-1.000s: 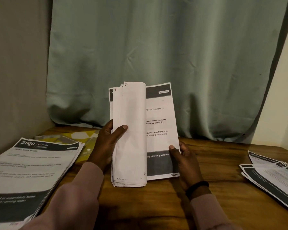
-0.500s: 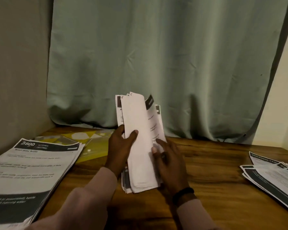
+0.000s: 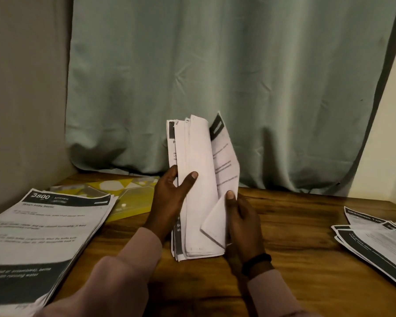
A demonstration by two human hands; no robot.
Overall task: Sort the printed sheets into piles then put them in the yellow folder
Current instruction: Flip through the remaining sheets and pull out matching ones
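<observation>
A bundle of printed sheets (image 3: 198, 188) stands upright on its lower edge at the middle of the wooden table (image 3: 295, 243). My left hand (image 3: 172, 197) grips its left side, thumb across the folded-over front pages. My right hand (image 3: 241, 223) pinches one sheet on the right, whose lower corner is bent up. A tall pile of sheets headed "3800 KITCHEN" (image 3: 39, 236) lies at the left. Another fanned pile (image 3: 380, 241) lies at the right edge. The yellow folder (image 3: 133, 195) lies flat behind the left pile, partly covered by it.
A pale green curtain (image 3: 215, 76) hangs along the table's back edge. A grey wall (image 3: 21, 99) closes the left side. Bare wood shows between the held bundle and the right pile.
The bundle has dropped lower and turned edge-on. The spread page on the right has been drawn in, and my right hand now bends up that sheet's lower corner.
</observation>
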